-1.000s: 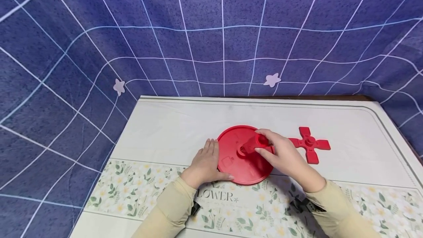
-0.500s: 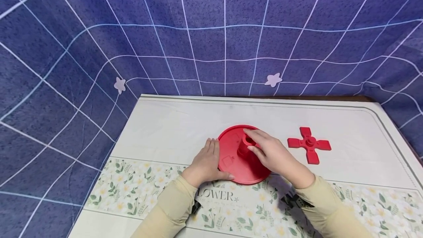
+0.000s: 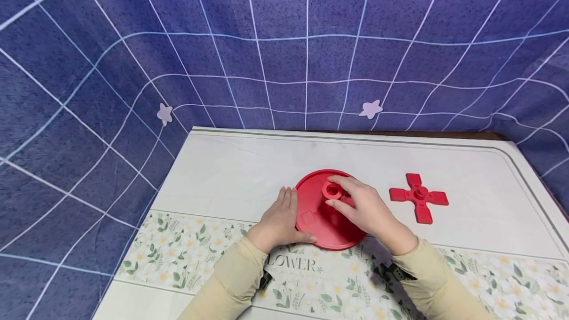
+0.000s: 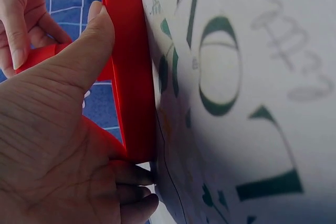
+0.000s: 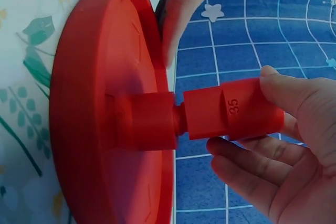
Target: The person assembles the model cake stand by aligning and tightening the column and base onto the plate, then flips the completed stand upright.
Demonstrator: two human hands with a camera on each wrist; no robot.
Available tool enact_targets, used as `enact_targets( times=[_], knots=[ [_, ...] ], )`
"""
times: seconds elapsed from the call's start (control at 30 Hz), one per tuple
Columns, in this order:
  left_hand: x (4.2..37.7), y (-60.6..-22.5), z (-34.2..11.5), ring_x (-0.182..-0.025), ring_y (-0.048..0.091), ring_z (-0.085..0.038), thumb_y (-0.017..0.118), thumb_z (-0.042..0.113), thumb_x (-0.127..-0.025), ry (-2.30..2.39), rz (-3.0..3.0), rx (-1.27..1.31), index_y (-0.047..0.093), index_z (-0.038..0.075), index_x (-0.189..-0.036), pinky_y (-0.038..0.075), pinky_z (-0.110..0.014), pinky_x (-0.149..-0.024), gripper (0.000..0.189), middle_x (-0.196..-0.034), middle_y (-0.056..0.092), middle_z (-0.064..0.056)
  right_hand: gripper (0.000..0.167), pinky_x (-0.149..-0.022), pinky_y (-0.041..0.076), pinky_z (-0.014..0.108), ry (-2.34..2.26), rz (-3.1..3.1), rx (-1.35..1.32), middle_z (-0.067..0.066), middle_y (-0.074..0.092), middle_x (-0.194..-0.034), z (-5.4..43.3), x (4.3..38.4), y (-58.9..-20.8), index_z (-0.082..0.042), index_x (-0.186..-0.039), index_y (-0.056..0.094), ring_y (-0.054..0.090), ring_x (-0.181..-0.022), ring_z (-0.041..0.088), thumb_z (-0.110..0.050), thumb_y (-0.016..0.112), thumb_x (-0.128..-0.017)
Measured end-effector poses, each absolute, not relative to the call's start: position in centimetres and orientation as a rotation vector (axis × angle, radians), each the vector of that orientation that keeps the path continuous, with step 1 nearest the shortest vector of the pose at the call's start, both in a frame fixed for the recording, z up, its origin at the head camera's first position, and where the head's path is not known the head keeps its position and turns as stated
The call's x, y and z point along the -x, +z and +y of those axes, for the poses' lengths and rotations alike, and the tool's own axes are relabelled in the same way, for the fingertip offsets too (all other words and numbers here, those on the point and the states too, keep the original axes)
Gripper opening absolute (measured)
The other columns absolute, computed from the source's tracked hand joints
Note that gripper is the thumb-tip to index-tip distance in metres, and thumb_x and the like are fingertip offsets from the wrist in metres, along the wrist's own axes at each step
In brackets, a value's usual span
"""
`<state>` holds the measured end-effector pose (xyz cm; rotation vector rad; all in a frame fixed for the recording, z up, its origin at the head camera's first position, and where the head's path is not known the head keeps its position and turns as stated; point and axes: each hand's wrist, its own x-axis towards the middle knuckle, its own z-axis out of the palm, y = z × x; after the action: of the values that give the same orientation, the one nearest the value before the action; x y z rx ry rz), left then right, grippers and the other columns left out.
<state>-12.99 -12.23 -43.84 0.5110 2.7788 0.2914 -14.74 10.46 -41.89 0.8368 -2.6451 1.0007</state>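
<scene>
A red round base with a raised rim lies flat on the table. My left hand holds its near left edge, fingers along the side and thumb against the rim. Between thumb and fingers, my right hand grips a red tube marked 35. The tube stands in line over the base's central post. A narrow neck shows between tube and post in the right wrist view. From above, the tube's round opening faces up.
A flat red cross-shaped piece with a central knob lies right of the base. The table wears a white cover with a floral band. A blue gridded curtain hangs behind and at the left.
My right hand has moved left over the base's centre, and the tube has gone from tilted to upright over the post. My left hand has stayed at the rim.
</scene>
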Motion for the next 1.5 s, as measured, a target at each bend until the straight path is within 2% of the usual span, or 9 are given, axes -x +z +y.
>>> enact_targets(
  times=[0.17,0.43,0.9,1.0,1.1,1.17,1.3,1.5],
  knots=[
    [13.0,-43.9,-12.2,-0.146,0.011,-0.040,0.072,0.066,-0.075,0.303,2.781,-0.515,0.016,-0.011,-0.150,0.026,-0.042,-0.115,0.122,-0.157,0.017,-0.027,0.053,-0.080,0.056,0.038,1.007,-2.618,-0.814,0.006,0.066,-0.117,10.3,14.8,-42.3,-0.009,-0.129,0.060,0.067,-0.092,0.018,-0.027,0.079,-0.083],
    [13.1,-44.1,-12.2,-0.146,0.012,-0.041,0.071,0.067,-0.075,0.299,2.794,-0.524,0.016,-0.012,-0.150,0.027,-0.042,-0.114,0.122,-0.157,0.018,-0.028,0.054,-0.078,0.056,0.038,1.022,-2.603,-0.776,0.004,0.067,-0.108,10.2,14.8,-42.5,-0.007,-0.126,0.060,0.067,-0.088,0.018,-0.028,0.082,-0.081],
    [13.1,-44.2,-12.3,-0.146,0.011,-0.041,0.071,0.067,-0.074,0.316,2.802,-0.533,0.016,-0.012,-0.150,0.027,-0.043,-0.115,0.123,-0.157,0.017,-0.027,0.054,-0.070,0.056,0.035,0.986,-2.577,-0.696,0.001,0.068,-0.097,10.0,14.8,-42.7,-0.011,-0.118,0.060,0.066,-0.081,0.014,-0.033,0.085,-0.076],
    [13.0,-44.3,-12.3,-0.146,0.010,-0.041,0.071,0.068,-0.074,0.324,2.792,-0.523,0.015,-0.011,-0.150,0.026,-0.042,-0.115,0.123,-0.157,0.016,-0.027,0.062,-0.072,0.056,0.037,0.960,-2.580,-0.699,0.004,0.068,-0.103,10.1,14.6,-42.8,-0.009,-0.123,0.058,0.066,-0.085,0.017,-0.036,0.085,-0.074],
    [12.9,-44.3,-12.3,-0.146,0.011,-0.041,0.071,0.068,-0.074,0.331,2.790,-0.523,0.016,-0.012,-0.150,0.027,-0.042,-0.115,0.123,-0.157,0.017,-0.027,0.068,-0.079,0.056,0.042,0.957,-2.577,-0.705,0.008,0.067,-0.113,10.2,14.6,-42.8,-0.008,-0.131,0.055,0.066,-0.095,0.022,-0.038,0.083,-0.076],
    [12.9,-44.3,-12.3,-0.146,0.011,-0.041,0.071,0.067,-0.074,0.340,2.790,-0.524,0.016,-0.012,-0.150,0.026,-0.042,-0.115,0.123,-0.157,0.017,-0.027,0.066,-0.085,0.054,0.046,1.001,-2.567,-0.722,0.009,0.065,-0.120,10.4,14.7,-42.8,-0.008,-0.135,0.054,0.064,-0.105,0.023,-0.036,0.080,-0.081],
    [12.8,-44.2,-12.3,-0.146,0.010,-0.041,0.072,0.066,-0.074,0.356,2.787,-0.519,0.016,-0.011,-0.150,0.026,-0.042,-0.115,0.122,-0.157,0.016,-0.027,0.056,-0.096,0.048,0.046,1.202,-2.545,-0.825,0.006,0.061,-0.129,10.6,15.1,-42.6,-0.010,-0.139,0.052,0.058,-0.117,0.022,-0.024,0.072,-0.089],
    [12.9,-44.3,-12.3,-0.146,0.010,-0.041,0.072,0.066,-0.074,0.351,2.783,-0.511,0.016,-0.011,-0.151,0.025,-0.042,-0.116,0.122,-0.158,0.016,-0.026,0.053,-0.097,0.049,0.041,1.487,-2.503,-1.006,0.012,0.053,-0.138,10.8,15.8,-42.6,-0.004,-0.140,0.050,0.053,-0.122,0.024,-0.006,0.065,-0.090]
  ],
)
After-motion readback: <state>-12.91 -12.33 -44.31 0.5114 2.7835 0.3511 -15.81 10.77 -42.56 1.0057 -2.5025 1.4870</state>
